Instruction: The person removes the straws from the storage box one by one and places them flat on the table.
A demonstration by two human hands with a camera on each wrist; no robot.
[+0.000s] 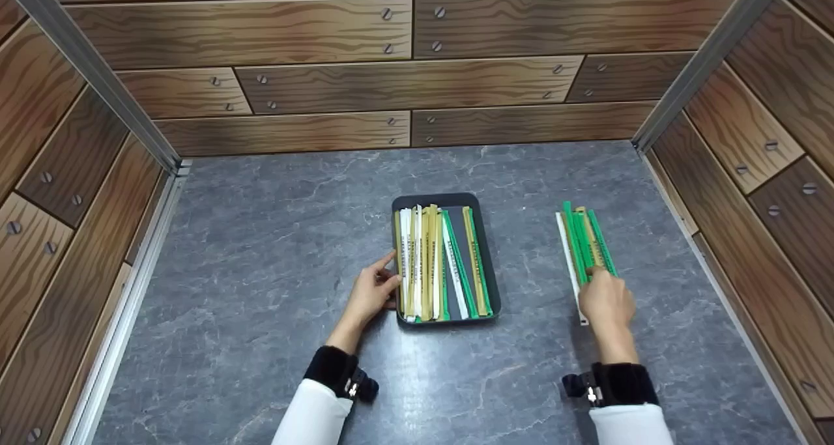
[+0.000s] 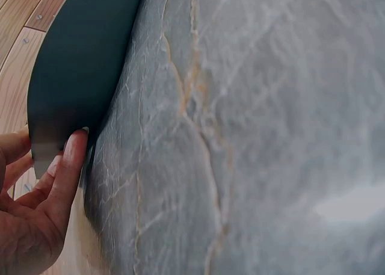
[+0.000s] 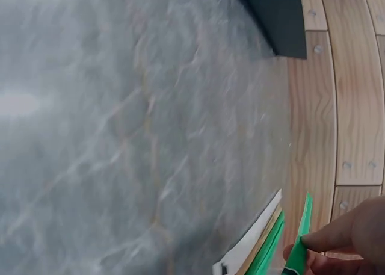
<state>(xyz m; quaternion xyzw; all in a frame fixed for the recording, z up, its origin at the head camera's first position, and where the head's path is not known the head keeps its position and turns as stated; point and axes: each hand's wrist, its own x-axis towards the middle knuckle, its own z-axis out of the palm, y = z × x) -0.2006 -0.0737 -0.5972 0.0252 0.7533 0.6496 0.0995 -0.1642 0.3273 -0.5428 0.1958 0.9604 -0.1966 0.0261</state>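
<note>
A black tray point(image 1: 488, 262), partly filled with slim paper-wrapped sticks point(image 1: 427, 256), is set mid-desk point(image 1: 273, 288); a loose pile point(image 1: 582, 236) is spread at its 3 o'clock. The tray's 9 o'clock wall is touched by the left grip point(image 1: 373, 292), its fingers laid against the side without being clenched. At the pile's 5 o'clock end, one green stick point(image 3: 304, 224) is pinched by the right grip point(image 1: 608, 301). Transfer into the tray seems to be in hand. Next, the pinched stick should probably be lifted clear, carried toward 9 o'clock and laid lengthwise in the tray's 1 o'clock gap.
</note>
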